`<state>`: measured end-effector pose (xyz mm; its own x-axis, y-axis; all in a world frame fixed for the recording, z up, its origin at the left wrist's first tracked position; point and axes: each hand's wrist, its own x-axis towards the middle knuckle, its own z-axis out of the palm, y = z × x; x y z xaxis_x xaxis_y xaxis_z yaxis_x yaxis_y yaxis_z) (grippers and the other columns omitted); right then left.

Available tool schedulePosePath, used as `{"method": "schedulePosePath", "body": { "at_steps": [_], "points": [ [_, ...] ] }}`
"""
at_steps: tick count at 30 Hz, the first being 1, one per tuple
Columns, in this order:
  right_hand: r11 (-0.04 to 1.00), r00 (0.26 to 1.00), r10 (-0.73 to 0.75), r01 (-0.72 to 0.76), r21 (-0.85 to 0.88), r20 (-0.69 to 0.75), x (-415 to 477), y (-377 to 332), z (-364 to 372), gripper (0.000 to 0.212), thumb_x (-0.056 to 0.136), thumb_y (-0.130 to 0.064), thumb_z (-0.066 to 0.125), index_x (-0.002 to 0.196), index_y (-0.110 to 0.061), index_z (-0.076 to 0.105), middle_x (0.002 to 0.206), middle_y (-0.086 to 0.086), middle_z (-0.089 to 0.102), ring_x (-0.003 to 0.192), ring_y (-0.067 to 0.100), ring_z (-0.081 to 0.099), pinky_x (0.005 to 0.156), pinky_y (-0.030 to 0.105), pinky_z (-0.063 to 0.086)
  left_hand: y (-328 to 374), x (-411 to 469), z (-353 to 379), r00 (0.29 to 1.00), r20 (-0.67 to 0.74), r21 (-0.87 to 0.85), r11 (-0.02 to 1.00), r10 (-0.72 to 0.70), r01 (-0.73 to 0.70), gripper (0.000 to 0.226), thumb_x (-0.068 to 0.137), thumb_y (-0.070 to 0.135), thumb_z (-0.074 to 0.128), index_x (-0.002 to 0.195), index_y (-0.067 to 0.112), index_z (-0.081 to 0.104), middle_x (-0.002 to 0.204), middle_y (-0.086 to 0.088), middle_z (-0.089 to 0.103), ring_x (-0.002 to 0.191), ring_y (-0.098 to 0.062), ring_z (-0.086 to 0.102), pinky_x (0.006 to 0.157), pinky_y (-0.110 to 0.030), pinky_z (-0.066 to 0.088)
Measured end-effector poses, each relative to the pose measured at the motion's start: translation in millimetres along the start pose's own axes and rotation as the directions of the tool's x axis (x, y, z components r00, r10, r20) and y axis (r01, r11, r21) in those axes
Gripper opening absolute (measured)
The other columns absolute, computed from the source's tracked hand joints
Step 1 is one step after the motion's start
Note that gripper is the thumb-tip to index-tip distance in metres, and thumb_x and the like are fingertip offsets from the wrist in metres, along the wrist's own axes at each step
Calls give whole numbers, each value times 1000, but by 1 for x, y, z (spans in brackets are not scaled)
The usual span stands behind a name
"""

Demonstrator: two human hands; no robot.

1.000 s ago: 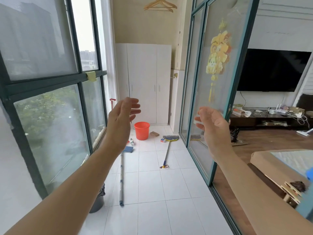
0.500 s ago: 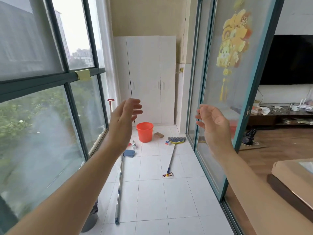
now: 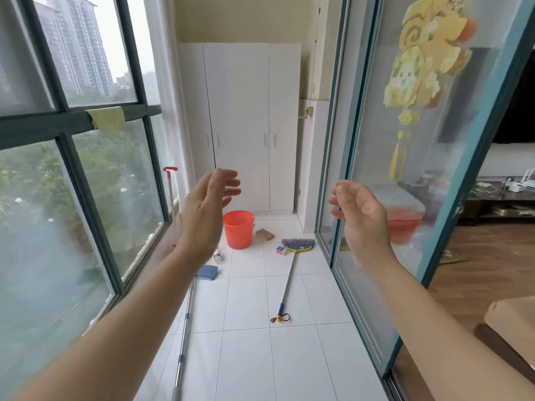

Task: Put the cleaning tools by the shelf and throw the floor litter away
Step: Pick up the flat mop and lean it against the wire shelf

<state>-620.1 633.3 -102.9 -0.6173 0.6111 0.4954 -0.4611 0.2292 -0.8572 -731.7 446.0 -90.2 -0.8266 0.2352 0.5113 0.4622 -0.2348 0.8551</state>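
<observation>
I hold left hand and right hand raised, spread, empty, presumably pre-reach; broom and mop pole lie flat on tiles near orange bucket.

Both forearms are bare from the bottom edge of the view up to the wrists, with no sleeve showing. The left hand and right hand are bare too: no glove, ring, watch or band.
</observation>
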Motion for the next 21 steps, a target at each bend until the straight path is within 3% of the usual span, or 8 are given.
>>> {"method": "schedulePosePath", "body": {
  "at_steps": [3, 8, 15, 21],
  "points": [
    [1000, 1000, -11, 12, -12, 10, 55, 30, 9, 7, 94, -24, 53, 94, -24, 60, 81, -9, 59, 83, 12, 55, 84, 32, 48, -35, 55, 18, 1000, 1, -13, 1000, -19, 19, 36, 98, 39, 36, 101, 15, 63, 99, -5, 66, 95, -20, 65, 94, -41, 47],
    [999, 1000, -23, 23, -37, -4, 131, 75, 13, 8, 94, -24, 53, 98, -22, 60, 86, -9, 63, 83, 3, 59, 79, 19, 51, -85, 126, 56, 997, 68, -19, 999, -42, 43, 39, 89, 45, 37, 99, 17, 63, 100, -4, 66, 94, -18, 65, 93, -38, 48],
    [998, 999, 38, -39, -48, -8, 213, 151, 7, 7, 94, -23, 54, 96, -23, 60, 83, -9, 61, 82, 6, 58, 81, 26, 50, -155, 195, 96, 991, 87, 8, 994, -105, 105, 40, 90, 45, 35, 99, 17, 63, 100, -4, 66, 95, -17, 64, 95, -40, 47],
    [997, 996, 75, -74, -30, 43, 291, 219, 3, 6, 93, -26, 55, 97, -24, 60, 87, -7, 61, 87, 11, 57, 82, 27, 50, -221, 256, 132, 995, 33, 38, 995, -98, 97, 36, 92, 44, 36, 94, 21, 63, 94, 0, 66, 89, -16, 64, 89, -35, 48]
  ]
}}
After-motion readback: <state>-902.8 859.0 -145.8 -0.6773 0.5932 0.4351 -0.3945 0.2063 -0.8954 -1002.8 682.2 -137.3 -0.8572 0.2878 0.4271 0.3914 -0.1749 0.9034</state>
